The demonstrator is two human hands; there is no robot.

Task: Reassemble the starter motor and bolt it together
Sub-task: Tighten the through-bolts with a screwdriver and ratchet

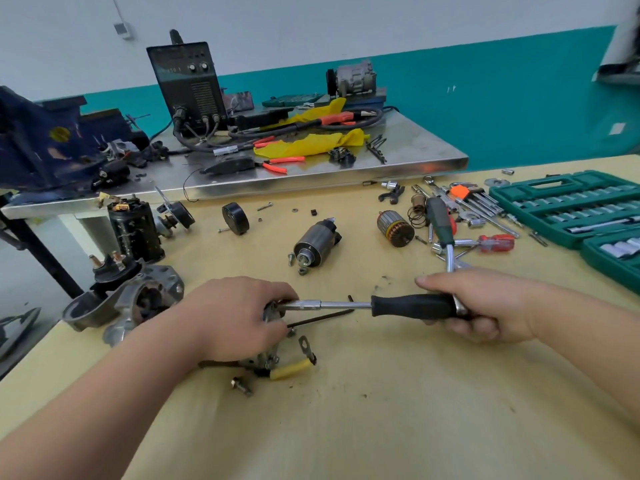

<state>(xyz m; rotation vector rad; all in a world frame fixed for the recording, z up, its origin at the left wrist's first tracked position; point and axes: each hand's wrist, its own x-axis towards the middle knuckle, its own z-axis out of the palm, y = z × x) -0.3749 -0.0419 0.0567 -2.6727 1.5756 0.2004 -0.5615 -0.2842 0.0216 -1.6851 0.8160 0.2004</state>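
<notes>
My left hand (239, 317) grips a small metal starter part (272, 315) on the yellow bench, mostly hidden under the fingers. My right hand (474, 306) grips the black handle of a nut driver (412, 305), whose steel shaft runs left into that part. A long thin through-bolt (320, 318) lies just below the shaft. A yellow-sleeved cable lug (294, 367) and a loose bolt (241, 385) lie in front of my left hand. The solenoid (313, 244), the armature (394, 228) and the grey nose housing (138, 299) sit further back.
A green socket set (575, 209) lies open at the right, with hex keys, wrenches and a red screwdriver (491, 243) scattered beside it. A black field case (135, 230) and end cap (235, 218) stand at the left. A steel table with a welder (188, 84) is behind.
</notes>
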